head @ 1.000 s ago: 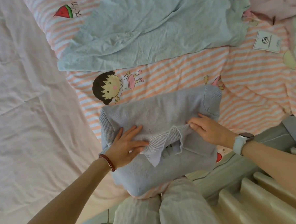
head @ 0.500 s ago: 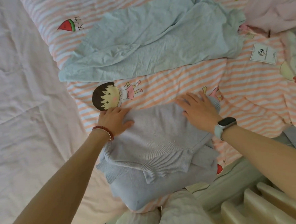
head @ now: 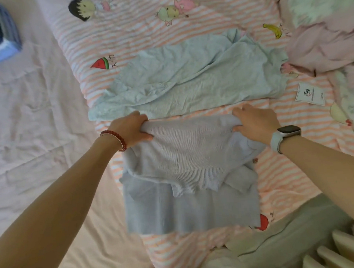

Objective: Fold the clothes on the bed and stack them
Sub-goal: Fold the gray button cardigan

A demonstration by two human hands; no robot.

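**While both hands are gripping the sweater's far edge**

While the sweater point(head: 185, 154) is lying half folded on the quilt point(head: 297, 168), the left hand point(head: 128, 130) and right hand point(head: 253, 123) are curling their fingers around its far corners, just before the blue shirt point(head: 189, 82). A ribbed hem is hanging loose over the sweater's near half. If the hands are pulling unevenly, I think the fold is going crooked, or the hem is bunching inside the sweater.
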